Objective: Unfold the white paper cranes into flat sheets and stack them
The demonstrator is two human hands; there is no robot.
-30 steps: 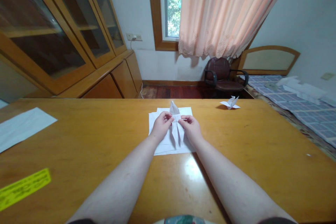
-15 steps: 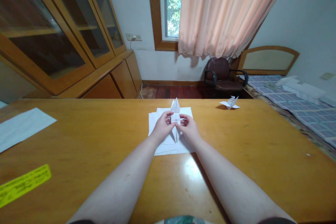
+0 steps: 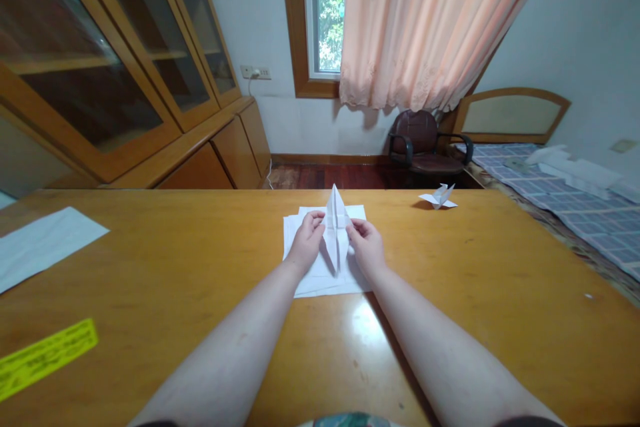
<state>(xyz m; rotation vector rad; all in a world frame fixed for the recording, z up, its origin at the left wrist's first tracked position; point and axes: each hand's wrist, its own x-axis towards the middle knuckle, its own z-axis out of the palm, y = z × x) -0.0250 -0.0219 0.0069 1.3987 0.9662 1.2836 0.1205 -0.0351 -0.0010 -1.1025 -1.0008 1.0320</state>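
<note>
The left hand (image 3: 308,240) and the right hand (image 3: 368,247) are positioned opposite each other above the desk (image 3: 175,280). The folded paper (image 3: 337,227) is located between them, over the paper sheets (image 3: 320,283). It is white and diamond-shaped, with one point directed toward the far edge of the desk, the other toward the person, and a crease or slit along its middle. The left grip is closed on the left edge of the folded paper, thumb and fingers pinching it. The right grip is closed in the same way on the right edge. The paper sheets lie flat in a loose, uneven stack. A paper bird (image 3: 439,197) with raised parts stands near the far edge of the desk, to the right of the stack and apart from it. A loose sheet (image 3: 47,243) lies at the far left, and a yellow label (image 3: 47,359) with dark lettering, too blurred to read, is at the near left. Beyond the desk are a chair (image 3: 423,140) and a bed (image 3: 560,193).
</note>
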